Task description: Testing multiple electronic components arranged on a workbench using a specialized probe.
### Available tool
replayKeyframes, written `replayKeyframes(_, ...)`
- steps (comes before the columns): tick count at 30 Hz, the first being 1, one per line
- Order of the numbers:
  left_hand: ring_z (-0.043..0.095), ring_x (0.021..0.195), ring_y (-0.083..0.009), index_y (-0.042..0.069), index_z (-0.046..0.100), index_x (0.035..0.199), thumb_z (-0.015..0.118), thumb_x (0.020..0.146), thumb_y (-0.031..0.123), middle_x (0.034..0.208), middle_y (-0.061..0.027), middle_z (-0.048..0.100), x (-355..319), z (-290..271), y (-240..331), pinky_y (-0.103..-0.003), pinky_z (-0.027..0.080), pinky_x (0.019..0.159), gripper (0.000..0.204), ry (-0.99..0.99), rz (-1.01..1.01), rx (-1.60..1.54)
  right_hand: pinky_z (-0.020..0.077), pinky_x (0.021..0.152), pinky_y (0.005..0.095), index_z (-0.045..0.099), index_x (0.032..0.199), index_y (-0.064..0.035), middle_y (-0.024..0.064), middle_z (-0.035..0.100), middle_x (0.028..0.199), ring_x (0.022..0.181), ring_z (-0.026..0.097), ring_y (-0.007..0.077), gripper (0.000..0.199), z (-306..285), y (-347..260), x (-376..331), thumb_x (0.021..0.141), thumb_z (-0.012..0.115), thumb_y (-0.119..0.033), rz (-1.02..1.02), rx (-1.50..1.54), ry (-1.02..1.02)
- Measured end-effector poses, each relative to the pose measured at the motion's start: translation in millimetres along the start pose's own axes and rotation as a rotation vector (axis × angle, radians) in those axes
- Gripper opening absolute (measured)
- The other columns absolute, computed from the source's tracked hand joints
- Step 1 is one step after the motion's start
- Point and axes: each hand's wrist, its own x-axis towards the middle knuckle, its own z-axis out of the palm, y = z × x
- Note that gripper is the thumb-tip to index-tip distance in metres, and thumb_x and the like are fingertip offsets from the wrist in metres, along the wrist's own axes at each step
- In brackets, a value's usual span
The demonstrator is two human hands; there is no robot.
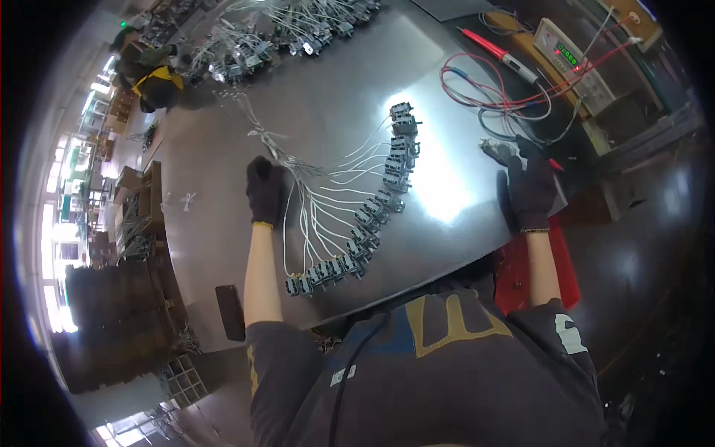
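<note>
My left hand (265, 192), in a dark glove, is closed beside a bundle of white wires (299, 168). Whether a wire is inside its fist is hidden. The wires fan out to a curved row of small dark grey switch-like parts (367, 214) on the metal table. At the table's right side my right hand (530, 190), also gloved, has its fingers stretched forward and its thumb apart. By its fingertips lies a crumpled grey-white piece (500, 151) whose kind is unclear. A red-tipped probe (554, 164) shows just beside that hand.
A red-and-white test probe (497, 54) with coiled leads lies at the back right, near a bench meter (572, 63) with a lit display. Heaped wired parts (287, 33) cover the far edge. A dark phone-like slab (230, 313) lies front left. Another person (153, 74) is at far left.
</note>
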Motion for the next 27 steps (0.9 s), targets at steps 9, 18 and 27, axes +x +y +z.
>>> replayKeyframes(9,0.067,0.107,-0.0203,0.006,0.062,0.133,0.067,0.101,0.016,0.119,-0.0065,0.069,-119,-83,-44,-0.041,0.056,0.101,0.033,0.005,-0.016,-0.664,0.0548,0.093,0.0466,0.073,0.117,-0.0098,0.0145,0.075,0.111,0.103,0.07,0.0346,0.035,-5,-14,10,0.094,0.071,-0.036,-0.262,-0.297,-0.14)
replayKeyframes(18,0.075,0.093,-0.0292,-0.007,0.073,0.101,0.057,0.104,0.025,0.101,-0.022,0.076,-184,-161,301,-0.043,0.06,0.084,0.036,-0.571,0.866,-1.108,0.0561,0.088,0.0475,0.068,0.13,-0.0103,0.0155,0.075,0.103,0.097,0.071,0.0356,0.046,-3,-42,-28,0.089,0.073,-0.032,-0.117,0.046,-0.336)
replayKeyframes(27,0.075,0.09,-0.0324,-0.001,0.073,0.117,0.061,0.097,0.036,0.104,-0.0182,0.076,-220,-121,350,-0.045,0.061,0.08,0.044,-0.692,0.081,-1.064,0.0537,0.094,0.0486,0.073,0.119,-0.01,0.0135,0.074,0.108,0.105,0.068,0.0357,0.04,2,-28,-28,0.087,0.076,-0.033,-0.225,0.017,-0.308)
